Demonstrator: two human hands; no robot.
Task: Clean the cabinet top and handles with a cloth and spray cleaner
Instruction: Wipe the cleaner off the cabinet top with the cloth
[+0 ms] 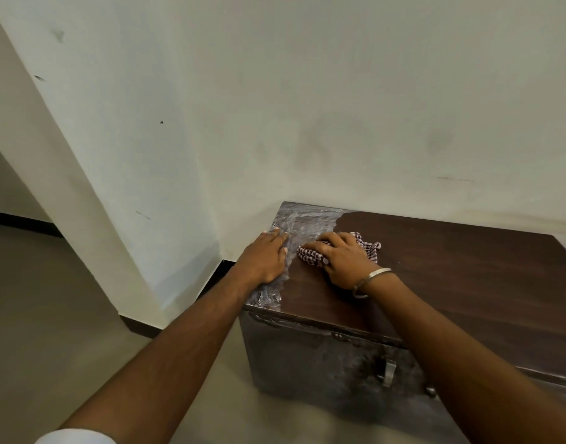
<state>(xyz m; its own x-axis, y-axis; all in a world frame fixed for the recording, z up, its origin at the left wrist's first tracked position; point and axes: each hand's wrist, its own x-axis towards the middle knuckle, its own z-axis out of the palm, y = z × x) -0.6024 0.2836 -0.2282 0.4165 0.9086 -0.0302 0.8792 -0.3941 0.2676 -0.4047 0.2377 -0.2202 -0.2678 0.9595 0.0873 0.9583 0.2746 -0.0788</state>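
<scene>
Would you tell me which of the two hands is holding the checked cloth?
The right hand, the one with the metal bangle, grips the checked cloth; the left hand lies flat on the cabinet top with nothing in it.

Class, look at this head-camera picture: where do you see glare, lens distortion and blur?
Head view: glare whitens the wet left strip of the dark brown wooden cabinet top; the wide lens bends the white wall corner into a slant; the metal cabinet handle and forearms near the bottom edge look soft.
</scene>
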